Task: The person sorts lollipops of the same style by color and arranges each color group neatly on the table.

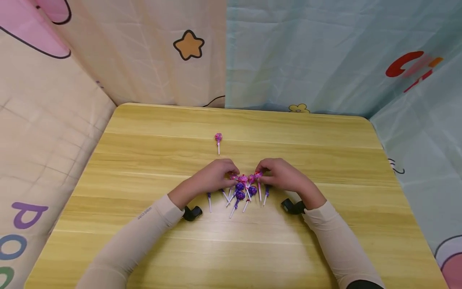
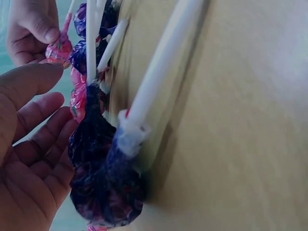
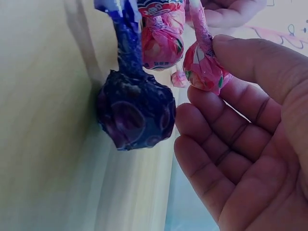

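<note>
Left hand [image 1: 213, 173] sits at the left end of a bunch of lollipops [image 1: 242, 188] on the wooden table [image 1: 325, 224]. In the left wrist view its fingers [image 2: 33, 139] are loosely spread and cupped beside the purple wrappers, gripping nothing. The bunch lies mid-table between both hands, pink heads toward the far side, purple ones nearer, sticks fanned toward the person. One pink lollipop [image 1: 218, 139] lies alone further back, well apart from the rest.

Right hand [image 1: 279, 175] is at the right end of the bunch; the right wrist view shows the thumb pressing a pink lollipop [image 3: 204, 67] against the fingers, so it is pinching that one. A purple lollipop [image 3: 135, 115] lies just beside those fingers.

Risks, as I judge them: the heads are round and the sticks overlap, so lifting the pinched one could drag or roll its neighbours and scatter the bunch. The pinch is on the crinkly wrapper, so it could slip or tear. The left hand could knock the purple ones if it closes in. Wrist camera mounts [image 1: 192, 212] near the sticks could snag them.
</note>
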`<state>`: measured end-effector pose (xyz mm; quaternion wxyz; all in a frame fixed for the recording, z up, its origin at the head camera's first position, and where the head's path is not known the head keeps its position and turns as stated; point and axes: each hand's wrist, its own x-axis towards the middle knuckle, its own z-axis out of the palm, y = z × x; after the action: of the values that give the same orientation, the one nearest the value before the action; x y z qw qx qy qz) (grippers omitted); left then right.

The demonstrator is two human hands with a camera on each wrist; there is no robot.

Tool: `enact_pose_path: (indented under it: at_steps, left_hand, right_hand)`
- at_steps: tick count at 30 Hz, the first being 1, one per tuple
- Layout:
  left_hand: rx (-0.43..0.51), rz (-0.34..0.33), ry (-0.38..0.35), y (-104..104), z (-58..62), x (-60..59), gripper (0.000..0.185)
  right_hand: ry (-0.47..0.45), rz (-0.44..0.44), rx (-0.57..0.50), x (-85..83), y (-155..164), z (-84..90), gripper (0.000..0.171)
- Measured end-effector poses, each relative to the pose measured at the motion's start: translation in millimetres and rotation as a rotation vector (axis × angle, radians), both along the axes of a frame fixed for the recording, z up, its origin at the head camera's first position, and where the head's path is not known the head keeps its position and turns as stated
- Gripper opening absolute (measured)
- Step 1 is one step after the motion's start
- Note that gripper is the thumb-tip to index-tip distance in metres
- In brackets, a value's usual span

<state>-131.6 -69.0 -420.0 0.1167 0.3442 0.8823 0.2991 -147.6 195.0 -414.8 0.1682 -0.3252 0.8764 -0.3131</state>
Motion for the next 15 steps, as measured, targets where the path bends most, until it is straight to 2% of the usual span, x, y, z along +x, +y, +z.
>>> enact_pose_path:
  at_steps: [3, 15]
  left_hand:
    - [-0.014, -0.012, 0.013, 2.9, -1.0, -0.7, 0.023]
    - [-0.08, 0.031, 0.0, 5.1, -3.7, 0.1, 0.023]
  right_hand:
    - [0.004, -0.003, -0.013, -1.4, -0.5, 2.4, 0.009]
    - [0.029, 0.035, -0.031, -10.1, -5.8, 8.5, 0.009]
